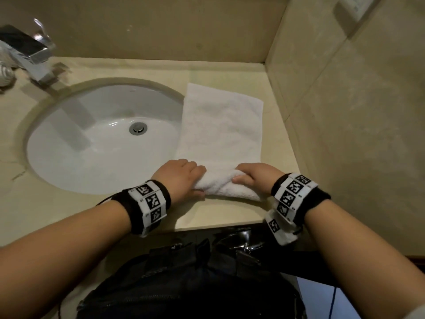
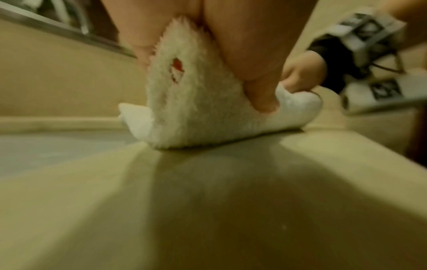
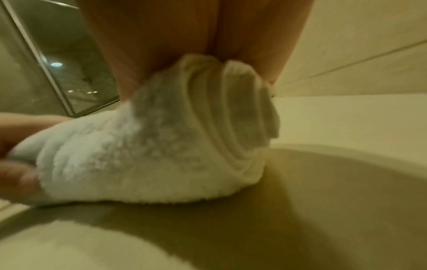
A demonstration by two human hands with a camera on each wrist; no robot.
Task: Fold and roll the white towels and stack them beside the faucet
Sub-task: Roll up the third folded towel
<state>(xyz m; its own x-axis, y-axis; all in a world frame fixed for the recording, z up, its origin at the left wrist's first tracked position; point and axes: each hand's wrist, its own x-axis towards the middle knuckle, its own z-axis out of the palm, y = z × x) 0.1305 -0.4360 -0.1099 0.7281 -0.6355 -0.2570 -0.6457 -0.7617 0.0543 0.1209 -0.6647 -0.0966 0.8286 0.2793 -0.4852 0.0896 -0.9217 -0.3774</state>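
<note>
A white towel (image 1: 222, 130), folded into a long strip, lies on the beige counter (image 1: 207, 215) right of the sink. Its near end is rolled into a short cylinder (image 1: 226, 186). My left hand (image 1: 181, 178) grips the roll's left end, and my right hand (image 1: 255, 178) grips its right end. In the left wrist view the thumb and fingers pinch the rolled towel (image 2: 198, 109). The right wrist view shows the spiral end of the roll (image 3: 233, 118) under my palm. The chrome faucet (image 1: 34, 56) stands at the far left, behind the basin.
The white oval sink (image 1: 69, 143) fills the counter's left half, with its drain (image 1: 138, 128) in the middle. A beige tiled wall (image 1: 345, 111) closes off the right side and the back. Another rolled white towel (image 1: 5, 74) shows at the left edge by the faucet.
</note>
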